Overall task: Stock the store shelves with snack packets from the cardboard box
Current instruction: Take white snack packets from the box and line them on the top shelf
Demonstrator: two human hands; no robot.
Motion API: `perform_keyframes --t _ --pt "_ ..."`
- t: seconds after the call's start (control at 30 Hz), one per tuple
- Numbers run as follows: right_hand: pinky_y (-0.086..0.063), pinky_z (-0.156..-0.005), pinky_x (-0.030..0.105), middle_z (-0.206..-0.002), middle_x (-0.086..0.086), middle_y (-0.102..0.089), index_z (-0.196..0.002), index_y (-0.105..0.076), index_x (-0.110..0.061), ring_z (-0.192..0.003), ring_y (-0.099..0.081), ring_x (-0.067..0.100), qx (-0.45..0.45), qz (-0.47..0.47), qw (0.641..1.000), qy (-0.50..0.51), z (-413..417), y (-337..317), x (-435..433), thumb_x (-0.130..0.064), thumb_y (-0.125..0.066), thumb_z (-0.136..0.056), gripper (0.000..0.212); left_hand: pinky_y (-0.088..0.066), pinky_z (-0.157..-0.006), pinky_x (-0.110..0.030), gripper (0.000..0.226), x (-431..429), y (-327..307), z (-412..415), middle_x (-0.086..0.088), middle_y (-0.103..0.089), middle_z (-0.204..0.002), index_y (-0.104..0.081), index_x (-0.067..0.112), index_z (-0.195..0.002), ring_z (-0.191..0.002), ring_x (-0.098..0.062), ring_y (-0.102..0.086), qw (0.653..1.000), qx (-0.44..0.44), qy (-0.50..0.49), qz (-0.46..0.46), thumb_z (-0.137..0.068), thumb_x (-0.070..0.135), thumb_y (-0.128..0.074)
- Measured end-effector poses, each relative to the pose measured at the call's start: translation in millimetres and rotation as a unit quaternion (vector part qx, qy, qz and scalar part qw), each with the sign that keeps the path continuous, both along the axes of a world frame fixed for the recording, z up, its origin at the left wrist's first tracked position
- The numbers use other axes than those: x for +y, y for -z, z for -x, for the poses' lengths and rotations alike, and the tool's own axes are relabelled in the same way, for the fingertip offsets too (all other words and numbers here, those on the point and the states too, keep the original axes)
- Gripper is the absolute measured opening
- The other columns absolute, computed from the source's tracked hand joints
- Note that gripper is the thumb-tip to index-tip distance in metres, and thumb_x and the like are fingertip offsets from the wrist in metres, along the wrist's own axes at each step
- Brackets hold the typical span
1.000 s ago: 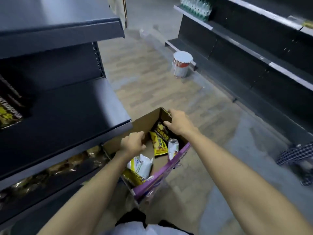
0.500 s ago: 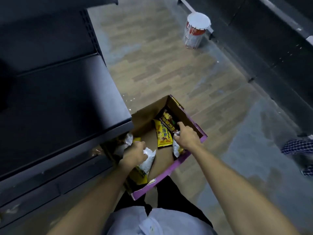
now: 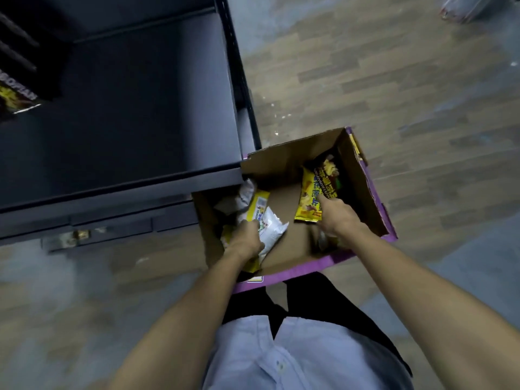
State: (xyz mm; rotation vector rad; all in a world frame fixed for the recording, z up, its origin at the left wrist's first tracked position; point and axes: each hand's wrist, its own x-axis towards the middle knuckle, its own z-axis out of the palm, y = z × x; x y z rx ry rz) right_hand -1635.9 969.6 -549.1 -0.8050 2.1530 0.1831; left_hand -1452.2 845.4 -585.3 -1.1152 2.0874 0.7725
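Reaching into the cardboard box (image 3: 309, 267) with both hands at once is where the trouble could start. The box sits on the floor (image 3: 394, 94), its back left corner tucked under the front lip of the dark shelf (image 3: 126, 114).

The left hand (image 3: 245, 241) has its fingers clamped round a white packet (image 3: 271, 229) at the box's left side. The right hand (image 3: 339, 219) lies on the lower corner of a yellow packet (image 3: 311, 198) propped toward the far right wall, one finger stretched along its edge. I cannot tell whether the thumb has closed beneath it or the fingers merely press on top.

Several things could go wrong:

- **Shallow hold:** If the right hand's hold is only a corner pinch, I would expect the slick wrapper to slide free on the way up and fall back in.
- **Tight squeeze:** The left hand's grip looks tight, and that may crush whatever is inside (snacks of this kind seldom forgive a fist).
- **Shelf lip:** The white packet lies close to the overhanging lip, so lifting it straight up risks snagging it there.
- **Crumpled packets:** The lift could also drag the crumpled packets (image 3: 247, 192) beside it over the rim.
- **Light box:** With so little left inside, the box probably weighs little, and an uneven pull from two hands could skid or tilt it.
- **Blur:** The view is blurred, so the person may be moving fast, which would make all of this likelier.
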Motion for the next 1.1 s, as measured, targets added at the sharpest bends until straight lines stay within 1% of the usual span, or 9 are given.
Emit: perform_keyframes --t 0.07,0.17,0.33,0.47,0.57,0.67,0.83,0.93,1.1 --pt "-0.048 -0.091 0.042 -0.129 0.015 -0.054 -0.141 -0.04 -0.017 -0.117 -0.056 0.036 0.01 -0.009 0.999 -0.034 3 1 4 -0.011 -0.057 -0.091 0.053 -0.047 -0.09 -0.034 0.048 7 8 10 -0.013 -0.055 -0.124 -0.057 0.012 -0.125 -0.113 -0.032 -0.056 1.0 0.015 0.008 -0.002 -0.08 0.017 -0.071" --pt "-0.048 -0.088 0.041 -0.13 0.013 -0.05 -0.132 -0.05 -0.015 -0.118 -0.054 0.034 0.045 -0.034 0.996 -0.068 14 0 15 -0.009 -0.056 -0.092 0.042 -0.047 -0.085 -0.038 0.026 15 23 23 -0.017 -0.056 -0.115 -0.058 0.01 -0.108 -0.109 -0.037 -0.057 1.0 0.016 0.021 0.01 -0.083 0.013 -0.063" --pt "-0.048 -0.081 0.043 -0.13 0.014 -0.041 -0.132 -0.052 -0.013 -0.111 -0.058 0.038 0.063 -0.04 0.995 -0.059 31 2 27 -0.001 -0.051 -0.094 0.04 -0.046 -0.092 -0.041 0.062 24 45 36 -0.016 -0.053 -0.131 -0.032 0.024 -0.149 -0.121 -0.036 -0.052 0.999 0.006 0.01 0.033 -0.091 0.011 -0.049" --pt "-0.049 -0.088 0.045 -0.129 0.018 -0.054 -0.136 -0.05 -0.012 -0.116 -0.056 0.04 0.003 -0.053 0.998 -0.034 34 10 25 0.001 -0.046 -0.093 0.045 -0.043 -0.093 -0.038 0.059 27 52 42 -0.012 -0.053 -0.134 -0.033 0.017 -0.144 -0.126 -0.031 -0.046 0.997 -0.036 0.027 0.065 -0.091 0.012 -0.058" --pt "-0.047 -0.092 0.042 -0.132 0.019 -0.054 -0.134 -0.05 -0.007 -0.12 -0.055 0.038 0.001 -0.065 0.997 0.035 26 20 26 -0.002 -0.043 -0.096 0.039 -0.043 -0.095 -0.037 0.043 27 54 45 -0.012 -0.053 -0.133 -0.05 0.01 -0.131 -0.126 -0.031 -0.043 0.994 -0.065 0.057 0.06 -0.089 0.008 -0.059" --pt "-0.048 -0.094 0.035 -0.137 0.015 -0.054 -0.133 -0.052 -0.003 -0.124 -0.055 0.032 -0.022 -0.121 0.988 0.094 19 31 27 -0.01 -0.058 -0.093 0.042 -0.044 -0.097 -0.036 0.039 27 56 43 -0.011 -0.05 -0.13 -0.06 0.012 -0.12 -0.124 -0.03 -0.042 0.994 -0.081 0.071 0.032 -0.081 0.012 -0.067" --pt "-0.048 -0.095 0.032 -0.143 0.012 -0.049 -0.138 -0.047 0.003 -0.129 -0.052 0.027 -0.098 -0.174 0.964 0.177 12 63 26 -0.024 -0.081 -0.076 0.076 -0.05 -0.077 -0.036 0.038 29 59 33 -0.009 -0.062 -0.105 -0.048 0.017 -0.099 -0.097 -0.03 -0.059 0.996 -0.063 0.063 -0.018 -0.072 0.005 -0.072" --pt "-0.049 -0.095 0.031 -0.143 0.009 -0.048 -0.14 -0.044 0.003 -0.129 -0.053 0.022 -0.074 -0.162 0.952 0.249 12 67 24 -0.022 -0.085 -0.074 0.082 -0.047 -0.087 -0.039 0.039 29 62 34 -0.006 -0.064 -0.106 -0.05 0.021 -0.105 -0.102 -0.028 -0.059 0.992 -0.079 0.097 -0.018 -0.075 0.011 -0.072" --pt "-0.049 -0.097 0.029 -0.136 0.007 -0.055 -0.133 -0.052 0.001 -0.126 -0.055 0.022 -0.078 -0.122 0.915 0.377 10 75 23 -0.009 -0.075 -0.084 0.055 -0.04 -0.09 -0.04 0.032 25 60 35 -0.004 -0.064 -0.111 -0.062 0.024 -0.112 -0.109 -0.028 -0.058 0.984 -0.088 0.151 -0.019 -0.08 0.022 -0.069"
